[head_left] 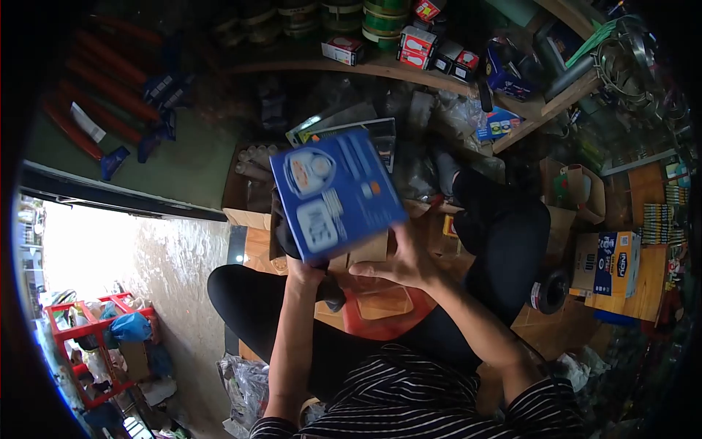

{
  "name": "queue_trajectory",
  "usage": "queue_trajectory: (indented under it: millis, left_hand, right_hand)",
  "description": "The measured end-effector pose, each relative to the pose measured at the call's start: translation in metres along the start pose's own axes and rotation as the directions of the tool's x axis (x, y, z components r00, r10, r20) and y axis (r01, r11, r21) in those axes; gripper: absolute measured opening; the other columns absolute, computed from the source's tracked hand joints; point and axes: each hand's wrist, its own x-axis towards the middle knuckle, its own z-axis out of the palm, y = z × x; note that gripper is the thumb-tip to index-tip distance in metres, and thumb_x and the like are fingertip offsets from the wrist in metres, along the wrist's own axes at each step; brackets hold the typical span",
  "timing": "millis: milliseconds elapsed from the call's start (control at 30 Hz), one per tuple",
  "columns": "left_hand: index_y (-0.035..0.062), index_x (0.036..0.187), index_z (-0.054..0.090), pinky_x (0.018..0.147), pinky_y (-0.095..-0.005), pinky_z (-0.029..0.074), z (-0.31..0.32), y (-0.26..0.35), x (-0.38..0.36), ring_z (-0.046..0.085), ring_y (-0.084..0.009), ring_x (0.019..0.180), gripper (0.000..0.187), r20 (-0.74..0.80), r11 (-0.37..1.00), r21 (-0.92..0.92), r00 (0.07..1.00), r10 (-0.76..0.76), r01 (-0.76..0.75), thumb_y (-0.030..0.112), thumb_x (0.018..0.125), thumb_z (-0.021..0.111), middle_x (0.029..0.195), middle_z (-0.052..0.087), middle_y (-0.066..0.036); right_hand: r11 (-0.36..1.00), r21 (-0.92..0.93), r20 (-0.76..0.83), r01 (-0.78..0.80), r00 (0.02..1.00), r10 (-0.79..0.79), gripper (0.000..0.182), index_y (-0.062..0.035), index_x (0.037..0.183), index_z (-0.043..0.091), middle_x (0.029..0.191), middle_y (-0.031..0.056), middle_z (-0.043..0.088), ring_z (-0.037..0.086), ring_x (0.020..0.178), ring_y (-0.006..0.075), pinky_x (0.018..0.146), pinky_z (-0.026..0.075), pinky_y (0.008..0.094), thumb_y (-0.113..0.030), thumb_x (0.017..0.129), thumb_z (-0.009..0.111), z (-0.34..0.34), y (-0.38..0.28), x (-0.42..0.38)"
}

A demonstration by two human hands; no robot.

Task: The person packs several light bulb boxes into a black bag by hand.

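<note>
A blue printed cardboard box (340,194) is held up in front of me, tilted, with a lamp-like picture and white labels on its face. My left hand (306,272) grips it from below at its lower left corner; most of those fingers are hidden behind the box. Close to the lower right corner is my right hand (406,260), its thumb stretched out to the left and away from the box. Its fingertips reach the box edge and are partly hidden. Behind the blue box lie flat clear-and-black packages (380,135).
Small bulb boxes (417,47) and green containers (385,22) line a wooden shelf (365,67) ahead. An open carton (252,217) stands left of the blue box. At right are a tape roll (548,291) and an orange-and-blue carton (613,263). A red rack (95,336) stands lower left.
</note>
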Motion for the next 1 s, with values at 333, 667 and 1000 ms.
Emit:
queue_trajectory:
  millis: [333,667,1000]
  left_hand:
    - [0.0024,0.146,0.049,0.102,-0.0389,0.053,-0.036,-0.037,-0.006,0.062,-0.0258,0.123,0.051,0.015,0.931,0.359,0.997,-0.074,0.063,0.037,0.108,0.051,0.137,0.061,-0.014]
    - [0.0021,0.16,0.034,0.115,-0.0404,0.044,0.015,0.005,-0.001,0.048,-0.0267,0.141,0.058,0.242,0.763,0.527,0.927,0.287,-0.374,0.024,0.108,0.049,0.155,0.048,-0.016]
    - [-0.0039,0.11,0.069,0.101,-0.0442,0.049,0.02,0.029,-0.017,0.064,-0.0379,0.115,0.029,0.469,-0.099,0.871,0.874,-0.126,-0.482,-0.005,0.081,0.063,0.115,0.068,-0.023]
  right_hand:
    - [0.994,0.1,-0.079,-0.05,0.995,0.058,0.132,0.0024,0.164,0.011,0.155,0.0301,0.033,0.031,0.149,0.0423,0.123,0.03,0.0529,-0.05,0.072,0.091,-0.005,-0.014,-0.005]
    - [0.92,-0.371,-0.12,-0.125,0.989,0.086,0.124,0.0019,0.163,0.019,0.149,0.0394,0.034,0.037,0.142,0.0545,0.118,0.037,0.0541,-0.051,0.075,0.087,0.001,0.003,-0.006]
    - [0.734,-0.671,0.024,-0.104,0.986,0.162,0.119,-0.016,0.164,0.029,0.149,0.0269,0.041,0.038,0.143,0.0474,0.117,0.034,0.0565,-0.048,0.067,0.09,-0.012,-0.003,-0.015]
